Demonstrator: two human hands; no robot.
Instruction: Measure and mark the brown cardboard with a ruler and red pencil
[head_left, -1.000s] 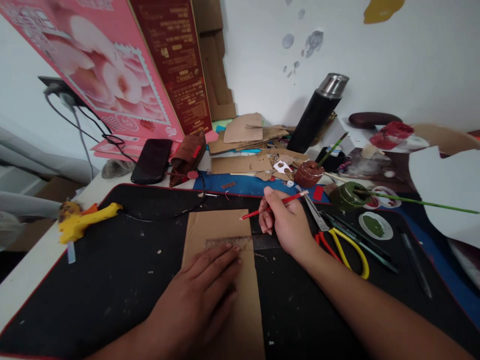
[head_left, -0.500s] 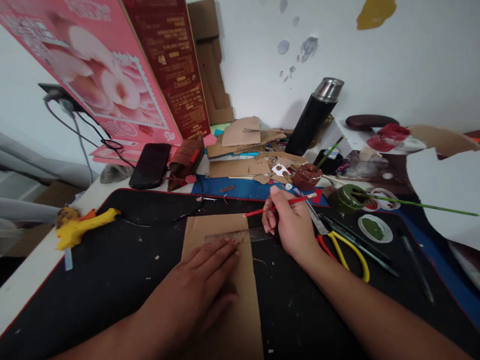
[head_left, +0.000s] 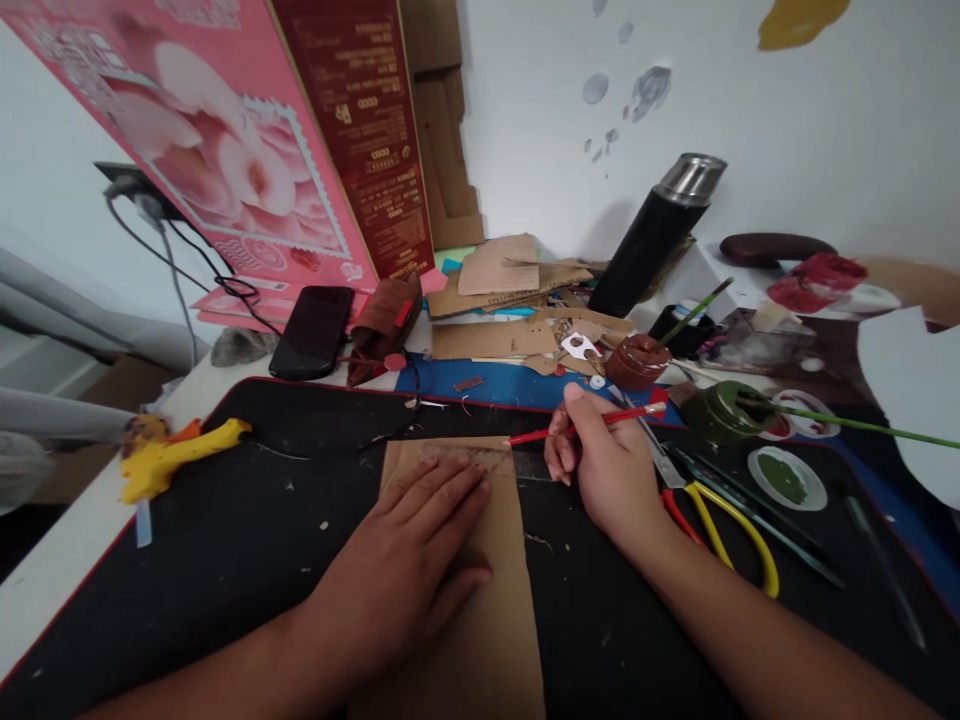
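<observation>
A brown cardboard sheet (head_left: 495,600) lies on the black mat (head_left: 225,540) in front of me. My left hand (head_left: 409,570) rests flat on it, fingers stretched out, fingertips just below a clear ruler (head_left: 487,458) that lies across the sheet's top edge. My right hand (head_left: 604,465) is closed round a red pencil (head_left: 577,427), whose tip points left over the ruler's right end. The heel of that hand rests on the mat beside the sheet.
Yellow-handled scissors (head_left: 720,525) lie right of my right hand. Behind them stand a brown paint pot (head_left: 636,362), a green pot (head_left: 724,412) with a long green brush, and a black flask (head_left: 651,240). A yellow glue gun (head_left: 169,455), a phone (head_left: 313,330) and cardboard scraps (head_left: 510,290) are at the back.
The ruler has slid up to the sheet's top edge. My left hand no longer presses on it and lies lower on the cardboard. The right hand keeps the pencil.
</observation>
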